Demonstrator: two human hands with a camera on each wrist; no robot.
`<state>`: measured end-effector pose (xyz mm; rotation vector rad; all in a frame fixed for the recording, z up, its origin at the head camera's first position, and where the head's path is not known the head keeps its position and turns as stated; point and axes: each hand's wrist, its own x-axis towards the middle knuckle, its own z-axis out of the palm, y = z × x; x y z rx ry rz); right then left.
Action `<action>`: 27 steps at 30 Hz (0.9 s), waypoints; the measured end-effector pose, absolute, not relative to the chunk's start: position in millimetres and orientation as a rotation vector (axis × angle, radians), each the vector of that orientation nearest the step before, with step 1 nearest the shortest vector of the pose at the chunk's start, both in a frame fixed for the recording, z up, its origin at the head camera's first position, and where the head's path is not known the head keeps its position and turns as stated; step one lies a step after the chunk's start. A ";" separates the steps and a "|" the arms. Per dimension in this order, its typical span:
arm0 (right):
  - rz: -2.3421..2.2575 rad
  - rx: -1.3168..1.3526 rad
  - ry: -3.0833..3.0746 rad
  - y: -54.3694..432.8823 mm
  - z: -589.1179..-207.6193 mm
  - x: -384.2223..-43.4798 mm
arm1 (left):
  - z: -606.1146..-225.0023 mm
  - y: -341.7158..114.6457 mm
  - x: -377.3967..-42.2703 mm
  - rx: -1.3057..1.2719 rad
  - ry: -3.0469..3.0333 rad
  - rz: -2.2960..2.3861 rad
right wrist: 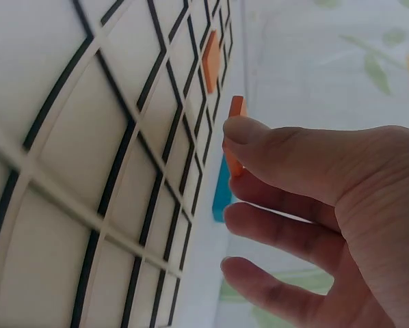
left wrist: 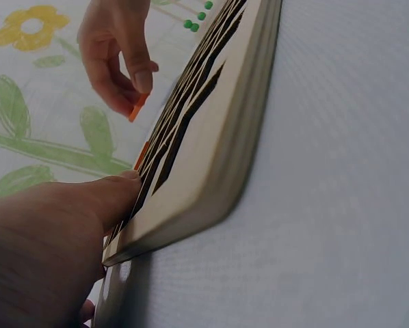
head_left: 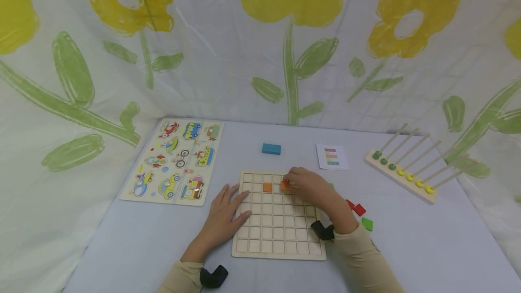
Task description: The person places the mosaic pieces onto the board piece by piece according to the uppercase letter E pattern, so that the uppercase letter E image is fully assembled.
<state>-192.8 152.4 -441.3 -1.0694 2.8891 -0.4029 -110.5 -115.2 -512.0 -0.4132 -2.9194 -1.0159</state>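
A wooden grid board [head_left: 260, 245] lies on the table in front of me. My left hand [head_left: 225, 214] rests on its left edge, fingers spread and straight. Between thumb and fingertips my right hand [head_left: 307, 186] pinches an orange square tile [right wrist: 234, 154], held just above the upper part of the grid. Another orange tile [head_left: 267, 187] sits in a cell of the second row, left of the held one. In the left wrist view, the left thumb [left wrist: 115, 195] presses on the board's edge. The right forearm hides part of the board's right side.
Red tiles [head_left: 359, 210] and a green tile [head_left: 367, 224] lie right of the board. Behind it are a blue block [head_left: 271, 149] and a pattern card [head_left: 332, 157]. A vehicle puzzle [head_left: 172, 162] is at left, a bead rack with pegs [head_left: 400, 175] at right.
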 end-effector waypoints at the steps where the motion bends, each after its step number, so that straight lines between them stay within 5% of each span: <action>1: -0.407 -1.081 2.885 149.9 -441.1 -193.0 | -512.1 -115.3 -110.5 -0.415 -2.916 -1.012; 27: -0.283 -0.970 2.818 127.8 -453.9 -199.4 | -513.6 -115.2 -109.0 -0.445 -2.859 -0.970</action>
